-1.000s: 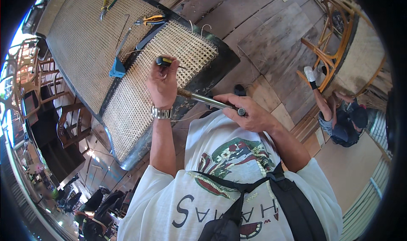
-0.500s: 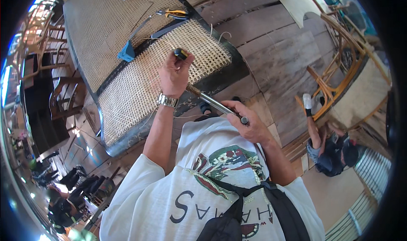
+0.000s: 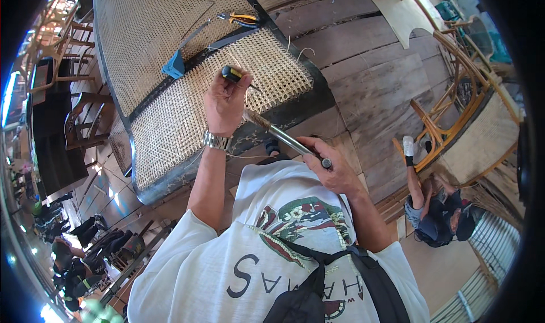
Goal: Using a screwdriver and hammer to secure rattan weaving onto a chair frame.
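My left hand [image 3: 224, 110], with a metal watch on its wrist, is closed round a screwdriver-like tool [image 3: 231, 73] with a black and yellow handle. Its thin shaft points to the right, just over the woven cane panel [image 3: 170, 124]. Closer to my body, my right hand [image 3: 336, 172] grips a metal rod [image 3: 289, 140] with a brown far end. That end lies close to my left wrist, above the panel's dark frame [image 3: 284, 118]. The screwdriver's tip is too small to make out.
On the panel lie yellow-handled pliers [image 3: 244, 19], a blue-handled tool [image 3: 174, 65] and loose cane strands [image 3: 306, 51]. Wooden chairs [image 3: 85, 118] stand at left. At right, another person [image 3: 440, 209] sits beside a wooden-framed cane piece [image 3: 477, 141].
My left hand has shifted slightly left, and the tool in it has turned so its shaft shows. My right hand has barely moved. The other person has changed posture.
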`<state>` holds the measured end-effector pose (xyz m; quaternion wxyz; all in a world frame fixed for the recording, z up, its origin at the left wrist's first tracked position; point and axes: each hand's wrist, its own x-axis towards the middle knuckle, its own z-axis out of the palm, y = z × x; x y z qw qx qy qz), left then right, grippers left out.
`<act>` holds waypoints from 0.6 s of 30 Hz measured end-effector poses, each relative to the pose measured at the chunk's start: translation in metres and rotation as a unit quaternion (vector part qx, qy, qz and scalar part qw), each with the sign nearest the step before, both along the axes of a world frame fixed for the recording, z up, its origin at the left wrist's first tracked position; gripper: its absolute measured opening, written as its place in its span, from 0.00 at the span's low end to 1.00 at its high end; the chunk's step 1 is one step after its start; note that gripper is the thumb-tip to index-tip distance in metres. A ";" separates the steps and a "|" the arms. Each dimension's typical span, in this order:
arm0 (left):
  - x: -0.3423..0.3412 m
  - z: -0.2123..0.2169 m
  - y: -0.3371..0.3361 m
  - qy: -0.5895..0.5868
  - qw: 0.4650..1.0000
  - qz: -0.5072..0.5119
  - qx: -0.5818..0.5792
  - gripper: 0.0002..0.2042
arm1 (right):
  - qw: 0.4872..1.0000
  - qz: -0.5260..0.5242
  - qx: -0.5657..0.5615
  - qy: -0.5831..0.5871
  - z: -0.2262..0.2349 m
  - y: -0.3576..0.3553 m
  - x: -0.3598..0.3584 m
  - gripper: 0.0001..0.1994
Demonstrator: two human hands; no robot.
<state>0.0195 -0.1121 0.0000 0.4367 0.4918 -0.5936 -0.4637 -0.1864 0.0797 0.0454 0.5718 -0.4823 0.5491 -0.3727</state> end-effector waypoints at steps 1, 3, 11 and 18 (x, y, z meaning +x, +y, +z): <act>0.002 0.000 0.002 0.025 1.000 -0.002 -0.007 0.09 | 1.000 0.003 0.003 0.000 0.000 0.001 0.000 0.19; 0.003 -0.003 0.007 0.023 1.000 -0.008 -0.006 0.08 | 1.000 0.008 0.008 -0.001 0.000 0.004 -0.001 0.19; -0.008 -0.004 0.016 -0.066 0.998 -0.014 0.012 0.08 | 0.992 -0.093 0.051 -0.062 -0.010 0.005 0.005 0.19; -0.006 0.001 0.026 -0.008 1.000 -0.005 -0.011 0.07 | 0.997 0.015 -0.071 0.009 -0.008 0.010 0.002 0.18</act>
